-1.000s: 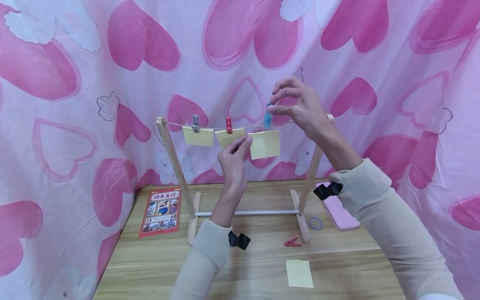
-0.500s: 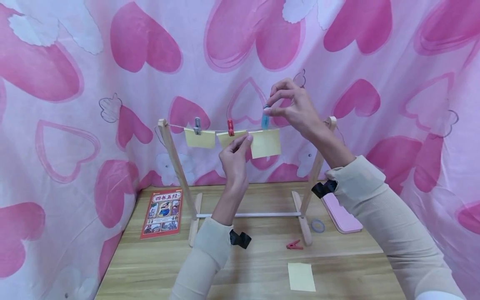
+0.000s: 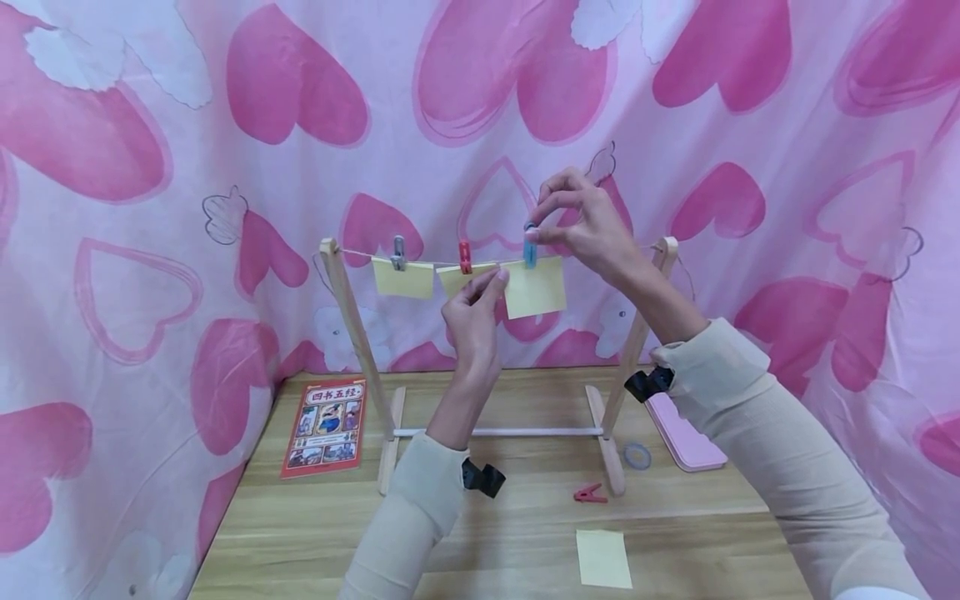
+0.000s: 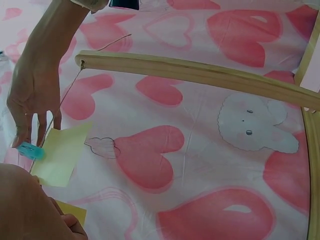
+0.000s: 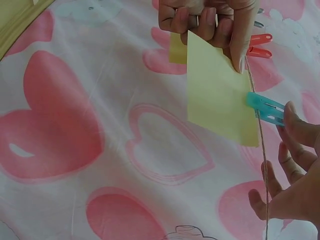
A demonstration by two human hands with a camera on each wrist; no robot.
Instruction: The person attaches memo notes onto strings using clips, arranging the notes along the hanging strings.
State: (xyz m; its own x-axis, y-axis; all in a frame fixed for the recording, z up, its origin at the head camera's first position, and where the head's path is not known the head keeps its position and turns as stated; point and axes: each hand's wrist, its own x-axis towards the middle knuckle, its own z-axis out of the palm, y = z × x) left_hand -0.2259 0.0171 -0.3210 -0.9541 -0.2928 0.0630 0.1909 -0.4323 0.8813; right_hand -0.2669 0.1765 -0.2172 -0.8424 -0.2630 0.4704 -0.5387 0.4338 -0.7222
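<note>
My left hand (image 3: 474, 321) pinches the left edge of a yellow sticky note (image 3: 536, 292) that hangs at the string. Above it, my right hand (image 3: 588, 221) pinches the handles of a blue clothespin (image 3: 530, 252). In the right wrist view the clothespin's tip (image 5: 253, 99) overlaps the note's top edge (image 5: 230, 107) and the string (image 5: 264, 165). Farther left, a red clothespin (image 3: 465, 257) and a grey clothespin (image 3: 398, 252) each hold another yellow note on the string. My left fingers partly cover the note under the red one.
A wooden frame (image 3: 352, 325) with a white crossbar (image 3: 498, 432) carries the string. On the table (image 3: 300, 533) lie a red clothespin (image 3: 590, 493), a yellow note (image 3: 603, 558), a clear ring (image 3: 637, 456), a pink case (image 3: 686, 437) and a red booklet (image 3: 324, 427).
My right hand has lowered the blue clothespin from above the string onto the top edge of the note. My left hand keeps its pinch on the note, almost unmoved.
</note>
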